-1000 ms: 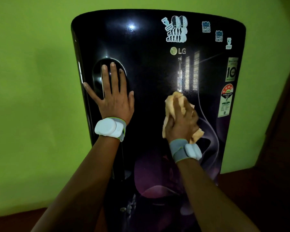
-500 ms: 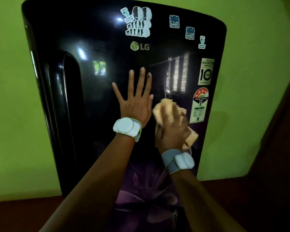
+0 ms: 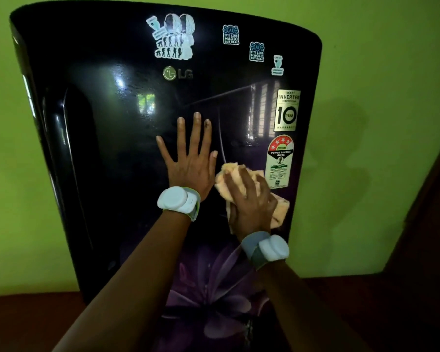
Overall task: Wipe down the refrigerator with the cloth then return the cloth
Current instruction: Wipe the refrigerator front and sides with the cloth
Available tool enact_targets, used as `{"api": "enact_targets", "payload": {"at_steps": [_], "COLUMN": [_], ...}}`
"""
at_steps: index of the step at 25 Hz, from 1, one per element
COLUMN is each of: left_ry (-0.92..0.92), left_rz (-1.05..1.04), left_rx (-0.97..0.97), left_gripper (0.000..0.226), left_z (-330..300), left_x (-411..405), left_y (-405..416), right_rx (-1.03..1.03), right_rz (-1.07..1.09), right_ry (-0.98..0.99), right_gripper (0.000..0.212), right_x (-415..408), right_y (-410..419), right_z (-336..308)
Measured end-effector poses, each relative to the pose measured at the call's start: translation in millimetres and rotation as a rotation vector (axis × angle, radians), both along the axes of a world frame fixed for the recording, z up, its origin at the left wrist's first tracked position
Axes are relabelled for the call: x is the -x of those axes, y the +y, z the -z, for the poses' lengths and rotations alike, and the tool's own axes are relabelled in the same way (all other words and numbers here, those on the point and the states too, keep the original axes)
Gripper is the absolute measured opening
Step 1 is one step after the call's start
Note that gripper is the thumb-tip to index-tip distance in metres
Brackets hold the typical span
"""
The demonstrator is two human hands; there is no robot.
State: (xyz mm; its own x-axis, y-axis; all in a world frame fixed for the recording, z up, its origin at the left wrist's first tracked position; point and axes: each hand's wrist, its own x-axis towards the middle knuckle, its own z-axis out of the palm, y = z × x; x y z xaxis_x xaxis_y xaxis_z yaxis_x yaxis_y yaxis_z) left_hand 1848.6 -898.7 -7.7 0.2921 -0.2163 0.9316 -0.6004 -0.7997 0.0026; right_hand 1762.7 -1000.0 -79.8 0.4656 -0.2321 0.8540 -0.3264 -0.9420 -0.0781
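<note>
A glossy black refrigerator [image 3: 112, 174] with a purple flower print fills the view, its door facing me. My left hand [image 3: 189, 161] lies flat on the door's middle with fingers spread and straight. Just to its right, my right hand [image 3: 249, 201] holds a crumpled peach cloth [image 3: 281, 207] and presses it against the door, below the power savings label [image 3: 280, 161]. Much of the cloth is hidden under that hand.
A recessed door handle [image 3: 76, 158] runs down the refrigerator's left side. Stickers [image 3: 173, 36] and a warranty label [image 3: 287, 110] sit on the upper door. Green wall [image 3: 379, 123] lies behind, a dark red floor [image 3: 31, 321] below, and dark woodwork [image 3: 437, 212] at the right.
My left hand left the handle recess and moved right to the door's middle. My right hand slid the cloth slightly down and right on the door. My view moved closer.
</note>
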Motion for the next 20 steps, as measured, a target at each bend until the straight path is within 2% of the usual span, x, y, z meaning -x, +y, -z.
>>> {"api": "enact_targets", "payload": {"at_steps": [3, 4, 7, 9, 12, 15, 17, 20], "left_ry": [-0.006, -0.011, -0.042, -0.055, -0.082, -0.101, -0.122, -0.133], "left_rz": [-0.004, 0.002, 0.001, -0.001, -0.025, -0.010, -0.014, -0.032], "left_rx": [0.004, -0.002, -0.026, -0.016, -0.021, -0.045, -0.052, -0.094], "left_gripper": [0.058, 0.058, 0.059, 0.059, 0.059, 0.058, 0.058, 0.059], "left_z": [1.5, 1.7, 6.7, 6.9, 9.0, 14.7, 22.5, 24.5], "left_x": [5.5, 7.8, 14.4, 16.2, 13.7, 12.5, 9.4, 5.3], "left_y": [-12.7, -17.8, -31.7, -39.1, -39.4, -33.1, -27.9, -13.0], "right_rx": [-0.372, -0.407, -0.159, -0.083, -0.368, -0.600, -0.482, -0.011], "right_rz": [0.044, 0.048, -0.002, -0.037, -0.023, -0.036, -0.002, -0.042], "right_ry": [-0.178, -0.195, -0.085, -0.070, -0.179, -0.255, -0.192, -0.056], "right_gripper": [0.066, 0.066, 0.076, 0.071, 0.064, 0.062, 0.062, 0.068], "right_x": [9.6, 11.6, 11.2, 10.3, 17.9, 23.6, 17.7, 5.5], "right_y": [-28.5, -27.0, -10.1, -23.9, -56.4, -52.7, -25.6, -5.0], "right_z": [-9.6, -3.7, 18.2, 8.7, -4.0, 18.0, 32.7, 29.9]}}
